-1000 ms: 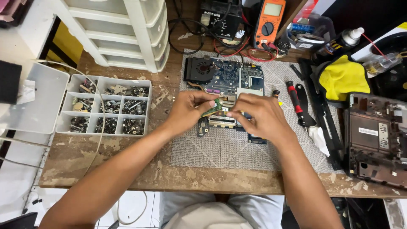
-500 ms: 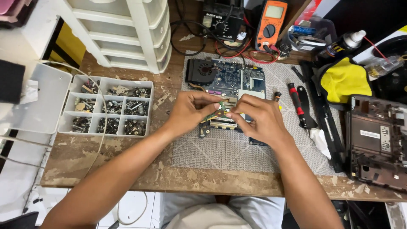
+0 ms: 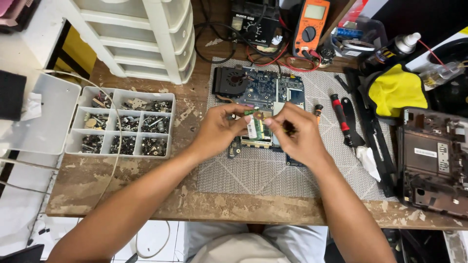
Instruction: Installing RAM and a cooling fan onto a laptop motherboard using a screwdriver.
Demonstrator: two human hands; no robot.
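Both hands pinched a small green card [image 3: 257, 127] by its ends: left hand [image 3: 218, 132] and right hand [image 3: 297, 134] steadied it just above the board [image 3: 258, 90].

Electronics repair workshop: worn wooden bench [image 3: 146, 195], orange handheld multimeter [image 3: 310, 25] at 12 o'clock, white compartmented tray of screws [image 3: 122, 129] at 9, bare blue laptop circuit board [image 3: 263, 90] centre.
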